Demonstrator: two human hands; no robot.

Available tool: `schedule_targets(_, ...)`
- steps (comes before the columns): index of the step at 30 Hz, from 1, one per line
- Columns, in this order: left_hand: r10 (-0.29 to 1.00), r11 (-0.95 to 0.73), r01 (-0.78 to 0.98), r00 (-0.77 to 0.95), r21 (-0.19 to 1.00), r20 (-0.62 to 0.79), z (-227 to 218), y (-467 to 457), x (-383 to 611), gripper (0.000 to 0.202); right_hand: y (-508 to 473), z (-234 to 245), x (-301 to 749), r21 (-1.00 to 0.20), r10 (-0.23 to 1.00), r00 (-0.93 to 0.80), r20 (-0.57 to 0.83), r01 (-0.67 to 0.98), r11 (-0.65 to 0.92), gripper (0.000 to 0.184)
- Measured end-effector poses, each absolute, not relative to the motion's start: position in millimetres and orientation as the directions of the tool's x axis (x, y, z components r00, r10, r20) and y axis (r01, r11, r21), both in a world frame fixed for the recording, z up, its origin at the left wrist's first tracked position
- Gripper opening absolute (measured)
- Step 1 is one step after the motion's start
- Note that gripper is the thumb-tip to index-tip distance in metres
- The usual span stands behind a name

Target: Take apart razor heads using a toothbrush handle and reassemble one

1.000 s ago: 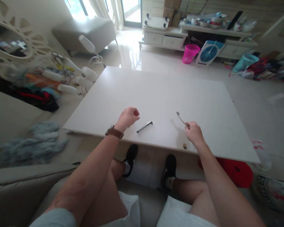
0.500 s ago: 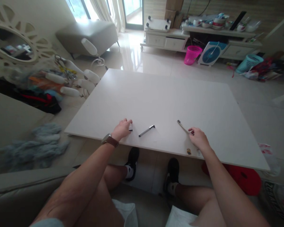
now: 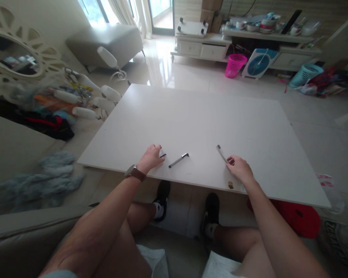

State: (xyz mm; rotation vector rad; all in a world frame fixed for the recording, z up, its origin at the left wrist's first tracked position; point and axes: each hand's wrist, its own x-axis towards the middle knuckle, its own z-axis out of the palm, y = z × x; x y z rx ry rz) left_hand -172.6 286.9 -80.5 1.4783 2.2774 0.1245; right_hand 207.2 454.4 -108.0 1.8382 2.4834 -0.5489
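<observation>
A: Tiled living room, bright by the far glass door (image 3: 162, 16), with a broad white counter (image 3: 203, 119) in the foreground. Starting from the hands: what in the right hand (image 3: 231, 160)?

B: A toothbrush (image 3: 220, 153), pinched between thumb and curled fingers, bristle end pointing away over the counter. Cannot tell whether touching the surface or just above.

A: And in the left hand (image 3: 152, 157)?

B: Fingers bent low at the counter, thumb opposite, around a small dark-edged object (image 3: 162, 155), mostly hidden. Only a slight gap between thumb and fingers; cannot tell how firm a hold.

A: How best to manage both?

B: With the toothbrush, probably best to pinch the handle lightly, bristle end clear of the surface. With the small object, close thumb and fingertips evenly from both sides, and feel for a sure hold before any lift.

A: And just around?

B: Between the hands, nearer the left, a silver-and-black pen (image 3: 179, 160), aslant; take care not to brush against it. By the front edge, below the right hand, a tiny yellow-and-black item (image 3: 230, 185), too small to identify, perhaps easy to knock off.

A: Farther out?

B: Beyond the counter, a pink basket (image 3: 234, 65) and a blue-and-white fan (image 3: 258, 64), well apart from the hands.
</observation>
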Motion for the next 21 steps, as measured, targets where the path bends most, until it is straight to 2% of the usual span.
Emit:
schedule_targets(4,0.903,0.417,0.833,-0.336,0.364,-0.267,-82,289,-173,0.051,451,-105,201,-0.26,0.926,-0.361,-0.109,0.91,0.324,0.02)
schedule_targets(8,0.933,0.353,0.854,-0.293,0.382,-0.206,-82,291,-172,0.041,444,-102,188,-0.329,0.891,-0.452,-0.033,0.847,0.417,0.018)
schedule_targets(12,0.954,0.3,0.856,-0.269,0.42,-0.134,-79,292,-168,0.038,437,-99,172,-0.409,0.871,-0.491,-0.014,0.798,0.443,0.015)
schedule_targets(16,0.956,0.287,0.825,-0.28,0.486,-0.089,-74,292,-166,0.032,432,-98,160,-0.44,0.854,-0.519,-0.022,0.772,0.458,0.012)
schedule_targets(19,0.93,0.346,0.692,-0.341,0.633,-0.135,-73,295,-166,0.021,429,-96,154,-0.457,0.843,-0.538,-0.024,0.756,0.469,0.011)
schedule_targets(21,0.895,0.403,0.429,-0.369,0.809,-0.25,-73,299,-166,0.021,428,-96,152,-0.468,0.833,-0.553,-0.022,0.742,0.48,0.01)
